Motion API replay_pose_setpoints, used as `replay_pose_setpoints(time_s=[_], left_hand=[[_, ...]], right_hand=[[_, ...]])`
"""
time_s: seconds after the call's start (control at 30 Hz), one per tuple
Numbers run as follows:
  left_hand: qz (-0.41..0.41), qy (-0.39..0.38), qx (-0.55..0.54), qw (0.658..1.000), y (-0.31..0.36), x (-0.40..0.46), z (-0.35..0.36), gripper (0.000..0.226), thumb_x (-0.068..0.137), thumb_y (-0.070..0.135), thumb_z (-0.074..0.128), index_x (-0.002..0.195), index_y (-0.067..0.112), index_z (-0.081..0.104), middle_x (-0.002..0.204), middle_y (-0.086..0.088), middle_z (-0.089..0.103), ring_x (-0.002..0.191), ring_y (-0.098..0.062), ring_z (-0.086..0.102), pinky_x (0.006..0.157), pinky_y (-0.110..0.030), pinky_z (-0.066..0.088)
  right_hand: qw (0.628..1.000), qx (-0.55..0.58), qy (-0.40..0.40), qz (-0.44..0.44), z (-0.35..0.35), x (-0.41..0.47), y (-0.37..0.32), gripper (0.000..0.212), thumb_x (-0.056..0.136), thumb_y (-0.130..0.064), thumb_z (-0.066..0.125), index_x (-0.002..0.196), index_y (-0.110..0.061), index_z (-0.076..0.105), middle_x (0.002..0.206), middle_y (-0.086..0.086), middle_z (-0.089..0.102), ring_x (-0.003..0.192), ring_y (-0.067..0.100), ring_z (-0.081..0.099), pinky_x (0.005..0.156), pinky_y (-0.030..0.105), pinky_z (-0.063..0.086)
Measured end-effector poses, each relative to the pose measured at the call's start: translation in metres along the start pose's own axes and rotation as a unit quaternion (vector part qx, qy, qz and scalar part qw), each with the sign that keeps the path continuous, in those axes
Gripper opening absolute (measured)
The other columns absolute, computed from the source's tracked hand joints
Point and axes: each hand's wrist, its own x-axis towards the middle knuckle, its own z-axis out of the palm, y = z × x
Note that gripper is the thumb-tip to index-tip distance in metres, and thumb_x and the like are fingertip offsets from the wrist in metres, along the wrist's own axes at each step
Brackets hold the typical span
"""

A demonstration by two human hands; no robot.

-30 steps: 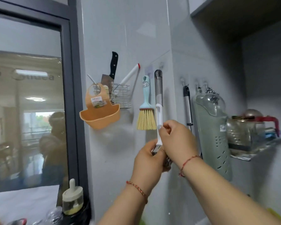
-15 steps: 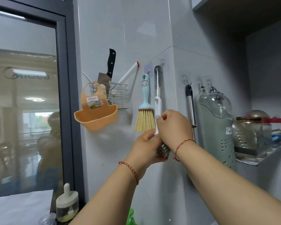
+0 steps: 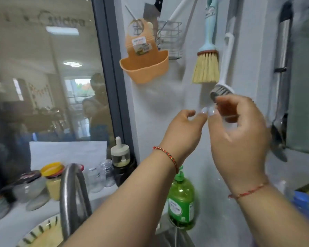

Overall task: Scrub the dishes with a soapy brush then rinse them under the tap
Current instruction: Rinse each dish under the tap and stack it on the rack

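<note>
both hands (image 3: 184, 129) now off the brush (image 3: 221, 90)

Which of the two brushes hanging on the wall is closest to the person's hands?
The white-handled brush with grey bristles, just above the right hand. The blue-handled brush with straw-coloured bristles hangs higher, further left.

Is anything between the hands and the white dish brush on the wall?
Nothing visible. The white brush hangs on the wall with its bristle head just above the right hand, whose fingers are at the bristles. The left hand is just below and left, empty. The straw brush hangs beside it, left, not in the path.
</note>
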Motion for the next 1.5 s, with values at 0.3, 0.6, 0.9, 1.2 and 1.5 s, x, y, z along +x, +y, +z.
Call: replay_pose_setpoints(time_s=[0.3,0.6,0.9,1.2,1.5], left_hand=[[-0.06,0.117,-0.073,0.989,-0.052,-0.158,-0.132,0.012,0.096,0.022,0.053,0.094,0.012,0.06,0.086,-0.01,0.067,0.077,-0.02,0.066,0.071,-0.033,0.055],[-0.175,0.382,-0.074,0.904,-0.156,-0.255,-0.277,0.014,0.095,0.01,0.051,0.086,0.006,0.06,0.069,-0.014,0.065,0.059,-0.023,0.062,0.053,-0.028,0.051],[-0.364,0.396,-0.06,0.841,-0.286,-0.245,-0.373,0.02,0.097,0.039,0.049,0.1,0.019,0.052,0.095,-0.008,0.049,0.082,-0.02,0.049,0.072,-0.032,0.041],[-0.425,0.293,-0.204,0.832,-0.359,-0.208,-0.406,0.049,0.082,0.05,0.058,0.113,0.013,0.065,0.091,-0.013,0.063,0.08,-0.027,0.058,0.064,-0.029,0.049],[-0.424,0.231,-0.27,0.833,-0.377,-0.189,-0.415,0.044,0.076,0.038,0.049,0.106,0.012,0.067,0.102,-0.014,0.069,0.087,-0.032,0.065,0.078,-0.038,0.052]], right_hand=[[0.903,0.256,-0.226,0.262,0.005,-0.212,-0.081,0.038,0.069,-0.074,0.052,0.084,-0.044,0.068,0.071,-0.011,0.071,0.066,0.01,0.067,0.069,0.035,0.054],[0.833,0.216,-0.404,0.311,0.049,-0.344,-0.128,0.024,0.073,-0.066,0.05,0.077,-0.048,0.066,0.069,-0.013,0.069,0.065,0.004,0.066,0.062,0.03,0.056],[0.685,0.173,-0.43,0.563,0.178,-0.406,-0.127,0.038,0.092,-0.043,0.05,0.122,-0.02,0.05,0.113,0.0,0.059,0.102,0.014,0.056,0.093,0.037,0.045],[0.582,0.206,-0.358,0.7,0.263,-0.424,-0.101,0.131,0.026,-0.096,0.05,0.139,-0.032,0.036,0.141,-0.007,0.045,0.129,0.024,0.041,0.107,0.058,0.03],[0.501,0.298,-0.344,0.736,0.267,-0.426,-0.091,0.066,0.074,-0.071,0.053,0.129,-0.034,0.05,0.119,-0.002,0.065,0.105,0.026,0.061,0.075,0.045,0.053]])
